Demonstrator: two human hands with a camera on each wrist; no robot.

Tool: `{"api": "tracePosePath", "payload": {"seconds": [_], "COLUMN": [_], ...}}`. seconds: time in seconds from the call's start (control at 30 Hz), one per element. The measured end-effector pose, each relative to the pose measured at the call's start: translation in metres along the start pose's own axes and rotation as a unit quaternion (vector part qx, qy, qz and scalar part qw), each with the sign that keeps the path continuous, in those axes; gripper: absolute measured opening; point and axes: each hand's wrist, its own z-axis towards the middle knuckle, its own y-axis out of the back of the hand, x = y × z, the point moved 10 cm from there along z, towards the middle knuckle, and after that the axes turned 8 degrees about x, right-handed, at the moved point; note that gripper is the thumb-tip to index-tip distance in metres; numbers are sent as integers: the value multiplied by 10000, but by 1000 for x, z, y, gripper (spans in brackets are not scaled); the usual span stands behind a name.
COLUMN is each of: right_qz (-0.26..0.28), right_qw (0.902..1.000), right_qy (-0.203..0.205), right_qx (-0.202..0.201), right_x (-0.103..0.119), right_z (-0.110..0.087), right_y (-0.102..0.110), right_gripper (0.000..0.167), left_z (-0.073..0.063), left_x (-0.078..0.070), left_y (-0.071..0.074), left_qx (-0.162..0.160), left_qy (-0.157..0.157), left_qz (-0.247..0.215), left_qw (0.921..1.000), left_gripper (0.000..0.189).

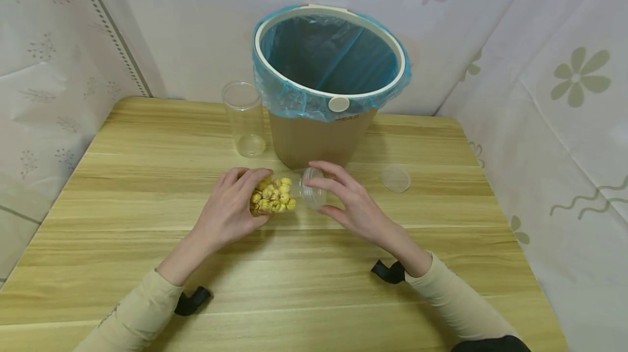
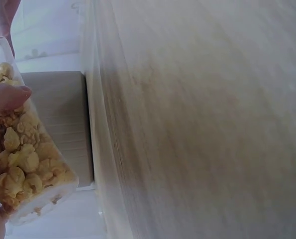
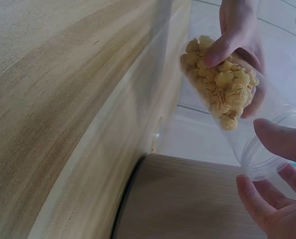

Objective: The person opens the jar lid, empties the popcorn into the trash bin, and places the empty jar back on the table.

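A transparent plastic jar partly filled with yellow popcorn lies tipped on its side above the table, its mouth toward the right. My left hand grips it around the bottom end, thumb across the wall in the right wrist view. At the threaded rim, the right hand holds the mouth between thumb and fingers. The popcorn is gathered toward the jar's base, and the part under the left palm is hidden.
Behind the hands stands a brown trash bin lined with a blue bag. Left of it is an empty transparent jar, upright and uncovered. A thin transparent disc lies on the wooden table to the right.
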Motion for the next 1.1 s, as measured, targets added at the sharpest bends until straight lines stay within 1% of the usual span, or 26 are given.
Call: {"api": "tracePosePath", "payload": {"seconds": [0.13, 0.27, 0.37, 0.53, 0.77, 1.0, 1.1], "right_qz": [146, 391, 446, 485, 719, 868, 862], "right_qw": [9998, 9987, 9983, 9983, 9967, 9947, 9938], "right_qy": [124, 252, 246, 48, -265, -482, -660], "right_qx": [-47, -193, -290, -314, -274, -266, -242], "right_x": [2, 3, 0, -5, -14, -25, -32], "right_z": [0, -2, -4, -8, -11, -17, -21], "right_y": [1, 5, 7, 8, 8, 9, 11], "right_gripper": [63, 60, 60, 61, 70, 77, 80], "left_z": [0, 1, 1, 1, 1, 0, 1], "left_x": [1, 3, 4, 8, 11, 13, 14], "left_y": [-3, -4, -4, -2, 0, 4, 7], "left_qx": [213, 402, 421, 390, 396, 285, 227], "left_qy": [101, 206, 273, 412, 536, 560, 552], "left_qz": [-185, -331, -409, -521, -567, -574, -572], "left_qw": [9996, 9984, 9979, 9970, 9962, 9964, 9966], "left_gripper": [94, 95, 95, 95, 97, 95, 95]}}
